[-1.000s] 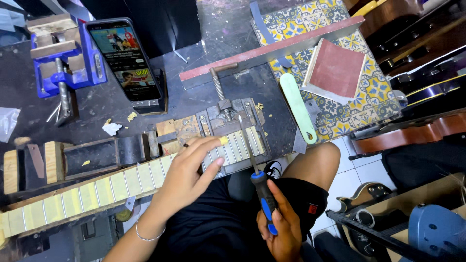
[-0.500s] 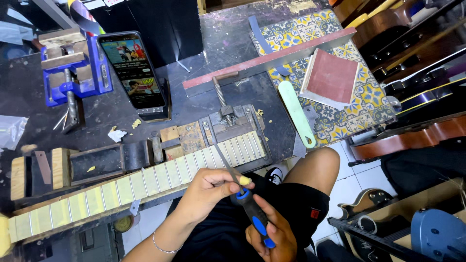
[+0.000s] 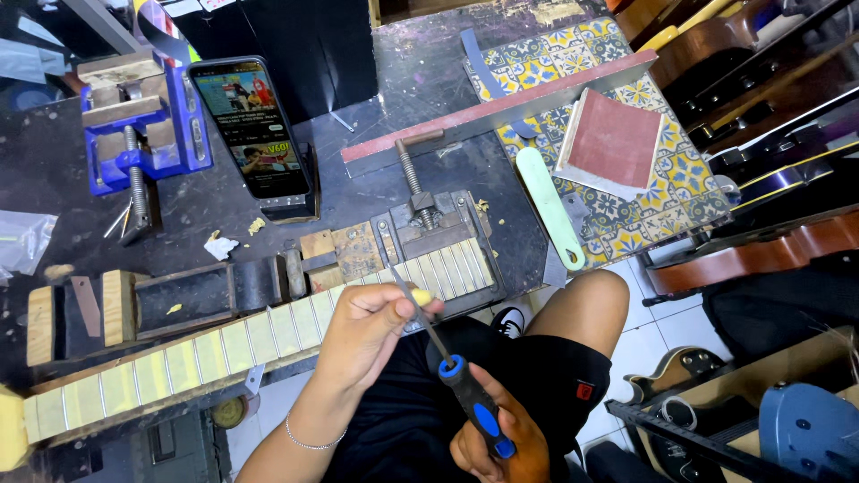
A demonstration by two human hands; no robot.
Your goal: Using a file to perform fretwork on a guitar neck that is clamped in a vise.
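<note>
Slim steel needle file with blue-and-black handle (image 3: 474, 413): light, stiff; right hand (image 3: 501, 443) fingers wrap the handle, left hand (image 3: 371, 326) fingers pinch its blade above the pale fretted guitar neck (image 3: 224, 344).

Phone (image 3: 252, 130) behind fretboard (image 3: 259, 335); vise (image 3: 139, 125) left of phone.

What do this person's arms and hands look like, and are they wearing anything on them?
Both hands are bare: no gloves and no sleeves reach the forearms. The left hand has a thin silver bead bracelet around its wrist. The right hand shows no ring, watch or band in the part that is visible. Low in the frame the person wears black shorts with a small red mark.
</note>
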